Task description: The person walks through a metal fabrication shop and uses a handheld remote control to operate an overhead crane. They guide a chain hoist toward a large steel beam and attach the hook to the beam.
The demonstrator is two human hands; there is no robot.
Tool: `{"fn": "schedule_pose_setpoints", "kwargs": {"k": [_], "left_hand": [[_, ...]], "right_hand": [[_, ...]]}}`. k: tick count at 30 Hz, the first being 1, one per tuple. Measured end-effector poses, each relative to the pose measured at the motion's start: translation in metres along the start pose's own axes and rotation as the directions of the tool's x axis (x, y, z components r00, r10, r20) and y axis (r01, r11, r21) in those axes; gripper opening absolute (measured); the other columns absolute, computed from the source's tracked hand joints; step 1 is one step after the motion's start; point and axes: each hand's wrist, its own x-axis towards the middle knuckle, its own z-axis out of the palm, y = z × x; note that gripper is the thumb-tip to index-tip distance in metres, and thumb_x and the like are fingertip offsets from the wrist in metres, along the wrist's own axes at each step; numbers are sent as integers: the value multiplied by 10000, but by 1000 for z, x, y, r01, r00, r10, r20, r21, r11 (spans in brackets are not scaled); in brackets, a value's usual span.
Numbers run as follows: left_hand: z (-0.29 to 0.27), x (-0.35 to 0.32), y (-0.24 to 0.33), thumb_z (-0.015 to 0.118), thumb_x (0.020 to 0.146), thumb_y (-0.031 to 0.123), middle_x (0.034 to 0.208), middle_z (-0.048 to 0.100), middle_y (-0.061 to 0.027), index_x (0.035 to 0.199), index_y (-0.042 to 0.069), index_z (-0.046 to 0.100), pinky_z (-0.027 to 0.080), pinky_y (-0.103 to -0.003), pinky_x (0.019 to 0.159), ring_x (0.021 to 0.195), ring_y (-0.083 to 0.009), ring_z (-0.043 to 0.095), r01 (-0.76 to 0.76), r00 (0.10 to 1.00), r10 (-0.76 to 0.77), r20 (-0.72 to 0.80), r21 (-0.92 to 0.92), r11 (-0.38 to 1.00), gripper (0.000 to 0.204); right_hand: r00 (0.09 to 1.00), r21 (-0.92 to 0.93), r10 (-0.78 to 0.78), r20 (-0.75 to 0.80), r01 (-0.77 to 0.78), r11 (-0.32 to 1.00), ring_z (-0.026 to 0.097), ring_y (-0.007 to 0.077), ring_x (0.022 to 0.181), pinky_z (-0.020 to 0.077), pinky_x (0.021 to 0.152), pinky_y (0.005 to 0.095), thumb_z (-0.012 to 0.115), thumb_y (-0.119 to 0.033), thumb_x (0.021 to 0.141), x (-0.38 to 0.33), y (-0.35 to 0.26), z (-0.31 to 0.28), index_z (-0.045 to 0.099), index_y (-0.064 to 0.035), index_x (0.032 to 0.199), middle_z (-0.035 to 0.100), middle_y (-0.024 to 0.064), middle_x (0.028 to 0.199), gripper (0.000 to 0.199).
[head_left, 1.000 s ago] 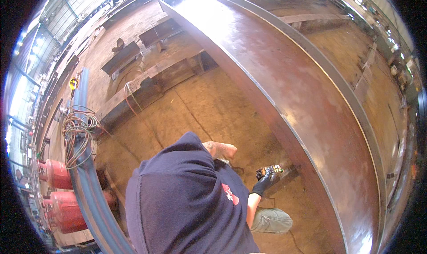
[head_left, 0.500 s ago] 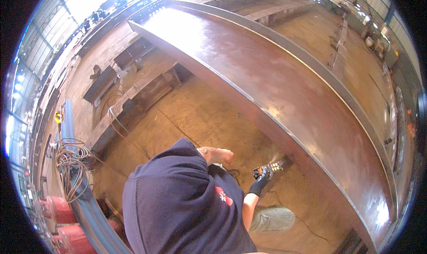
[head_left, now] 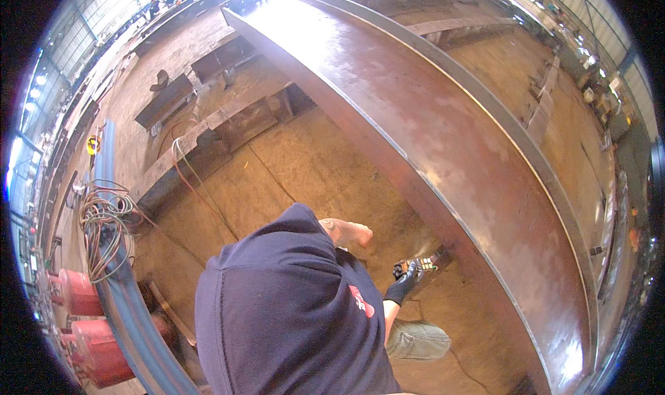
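Observation:
My right hand (head_left: 402,285), in a black glove, is closed round a small orange-and-black handheld remote control (head_left: 427,264) with rows of pale buttons. I hold it low in front of me, over the brown floor and close to the near side of a long steel beam (head_left: 443,142). My left hand (head_left: 361,235) is bare and reaches out a little from the dark sleeve, to the left of the remote. It appears to touch nothing, but its fingers cannot be made out. My navy top covers much of the lower middle.
At left, coiled hoses (head_left: 107,218) lie over a blue-grey steel section (head_left: 135,319), beside red cylindrical objects (head_left: 93,350). Low steel supports (head_left: 215,135) cross the floor ahead. The broad beam runs diagonally from the far middle to the lower right.
The whole view has shifted slightly, with the beam now a little further left and the floor supports lower. My right hand keeps its hold on the remote control; my left hand stays near my body.

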Motion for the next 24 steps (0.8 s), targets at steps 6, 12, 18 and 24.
{"fn": "schedule_pose_setpoints", "kwargs": {"k": [6,12,18,24], "left_hand": [[26,-4,-45,591,706,233,858,678,-188,831,15,678,523,-443,667,810,-361,654,-297,952,271,143,217,930,265],[25,-10,-40,587,707,229,871,679,-184,835,17,681,523,-439,665,808,-353,654,17,987,-27,159,68,998,265],[41,18,-73,591,718,246,916,666,-193,828,22,680,517,-445,695,853,-343,644,-554,831,468,300,376,743,265],[24,14,-33,615,718,317,770,660,-145,791,53,676,506,-437,642,753,-319,638,-90,985,73,155,106,990,281]], "right_hand": [[1000,-4,10,26,-10,1000,544,127,665,459,527,265,609,-174,869,-7,-1,5,554,-121,1074,570,19,909,219],[1000,14,-9,-10,9,1000,540,122,631,451,502,261,612,-171,866,-5,5,0,554,-124,1072,571,17,884,220],[999,41,-36,-29,37,998,536,118,598,442,477,256,615,-168,862,-4,-3,17,553,-126,1070,571,14,860,221],[975,7,-191,-110,193,981,533,126,531,418,424,259,601,-162,874,34,41,-1,539,-138,1054,580,29,823,191]]}}
